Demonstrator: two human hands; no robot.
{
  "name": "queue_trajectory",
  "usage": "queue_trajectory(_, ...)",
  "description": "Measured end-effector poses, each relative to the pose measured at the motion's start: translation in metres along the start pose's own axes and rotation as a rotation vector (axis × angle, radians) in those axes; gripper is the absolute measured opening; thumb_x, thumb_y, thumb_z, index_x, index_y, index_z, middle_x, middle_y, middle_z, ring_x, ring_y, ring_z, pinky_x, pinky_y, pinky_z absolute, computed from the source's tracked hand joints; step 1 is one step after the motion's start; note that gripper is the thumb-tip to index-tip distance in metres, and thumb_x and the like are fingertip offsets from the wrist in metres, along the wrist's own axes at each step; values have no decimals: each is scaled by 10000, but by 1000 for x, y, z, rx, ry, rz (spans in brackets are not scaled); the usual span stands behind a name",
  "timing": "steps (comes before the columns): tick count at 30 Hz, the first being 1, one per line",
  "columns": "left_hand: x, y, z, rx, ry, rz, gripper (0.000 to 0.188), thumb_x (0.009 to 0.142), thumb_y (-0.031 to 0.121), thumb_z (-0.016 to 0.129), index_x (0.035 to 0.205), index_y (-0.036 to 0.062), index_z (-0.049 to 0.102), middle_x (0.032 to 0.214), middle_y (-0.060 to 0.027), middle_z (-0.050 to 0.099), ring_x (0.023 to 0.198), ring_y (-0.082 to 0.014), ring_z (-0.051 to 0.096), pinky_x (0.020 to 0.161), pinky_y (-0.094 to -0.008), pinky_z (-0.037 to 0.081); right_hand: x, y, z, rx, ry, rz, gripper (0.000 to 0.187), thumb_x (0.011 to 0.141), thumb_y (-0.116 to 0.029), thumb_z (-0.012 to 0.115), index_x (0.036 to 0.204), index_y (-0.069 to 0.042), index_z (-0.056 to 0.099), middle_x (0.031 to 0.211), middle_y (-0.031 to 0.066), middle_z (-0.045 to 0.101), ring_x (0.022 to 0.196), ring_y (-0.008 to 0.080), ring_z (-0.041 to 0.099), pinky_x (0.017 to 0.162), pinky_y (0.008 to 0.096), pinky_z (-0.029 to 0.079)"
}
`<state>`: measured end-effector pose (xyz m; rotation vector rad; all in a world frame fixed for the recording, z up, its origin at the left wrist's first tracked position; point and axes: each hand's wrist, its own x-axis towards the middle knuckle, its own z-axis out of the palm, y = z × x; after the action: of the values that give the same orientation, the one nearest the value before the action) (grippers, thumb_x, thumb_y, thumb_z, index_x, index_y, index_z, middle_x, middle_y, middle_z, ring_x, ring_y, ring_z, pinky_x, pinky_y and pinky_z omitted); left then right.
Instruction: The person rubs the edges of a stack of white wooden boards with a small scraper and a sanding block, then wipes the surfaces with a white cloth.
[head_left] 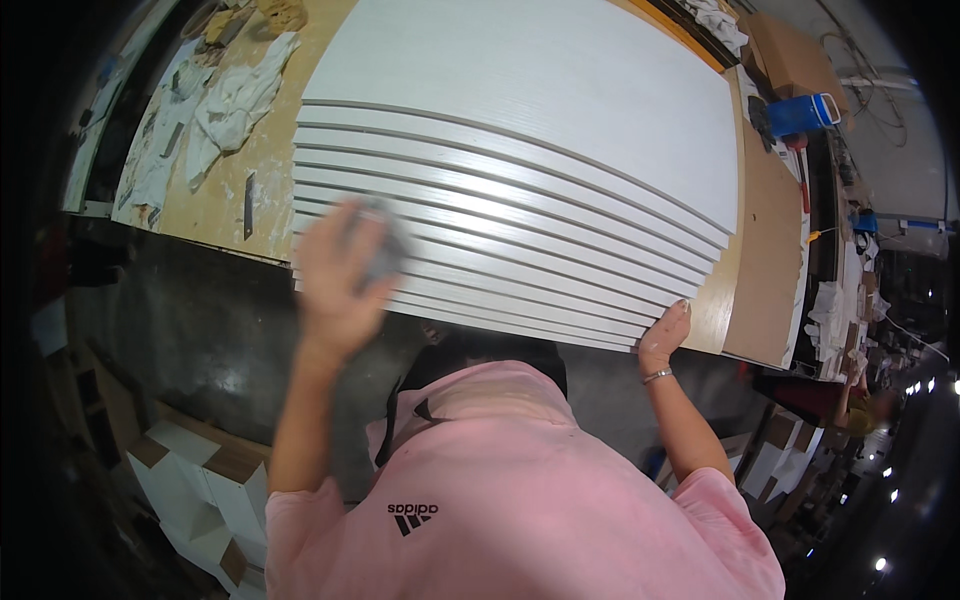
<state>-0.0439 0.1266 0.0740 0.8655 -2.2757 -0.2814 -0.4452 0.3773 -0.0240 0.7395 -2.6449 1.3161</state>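
Several white panels with grey edges lie overlapped like steps, their long edges running across in front of me; the topmost white panel (530, 75) is the farthest back. My left hand (338, 262), smeared by motion, is over the left ends of the lower panels. It is closed on a dark grey pad (378, 243), like a sanding sponge; its exact kind is blurred. At the near right corner of the stack, my right hand (667, 335) rests against the panel ends with its fingers stretched out together and whitish marks on them. It holds nothing visible.
The panels lie on a wooden worktable (275, 190). White rags (240, 105) and a flat dark metal strip (249, 207) are on its left side. At the back right are a blue jug (800, 115) and a cardboard box (795, 60). White cabinet-like parts (190, 490) stand on the floor.
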Motion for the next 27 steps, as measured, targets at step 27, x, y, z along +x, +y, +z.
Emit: queue_trajectory(27, -47, -49, -11, 147, -176, 15, 664, 663, 154, 820, 1294, 60, 634, 1407, -180, 551, 1261, -391, 525, 1067, -496, 384, 4, 13, 2, -43, -91, -6, 384, 1072, -260, 425, 1038, 99, 556, 760, 146, 551, 712, 243, 489, 710, 393, 448)
